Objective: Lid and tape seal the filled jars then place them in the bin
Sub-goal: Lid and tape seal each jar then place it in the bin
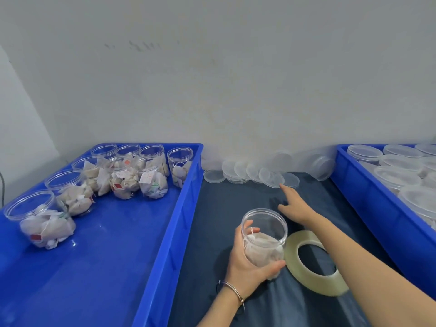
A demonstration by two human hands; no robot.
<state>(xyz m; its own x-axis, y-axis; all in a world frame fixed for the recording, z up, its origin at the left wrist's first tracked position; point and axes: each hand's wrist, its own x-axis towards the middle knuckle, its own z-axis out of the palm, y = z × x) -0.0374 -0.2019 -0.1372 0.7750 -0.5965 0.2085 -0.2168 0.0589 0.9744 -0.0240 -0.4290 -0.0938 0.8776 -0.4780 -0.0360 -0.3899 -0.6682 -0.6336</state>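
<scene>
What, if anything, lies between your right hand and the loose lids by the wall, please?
Nothing visible does. The right hand reaches over bare dark mat, its forefinger almost at the nearest of the lids. The tape roll lies behind it, beside the jar gripped by the left hand.

Wall: pale grey-white and matt, filling the upper half of your view. You find a short row of dark scuff marks high on it, left of centre, slanted and faint. Lower down, the paint looks faintly yellowed just above the work surface.

Panel: a lighter, flat white surface at your far left, angled against the wall, with its edge running diagonally down.

Cable: a thin dark line at the left edge of your view, below the panel. Its ends are cut off from view.

Cloth: dark navy, covering the surface in front of you and reaching back to the foot of the wall. Long soft creases run through it nearest you.
</scene>
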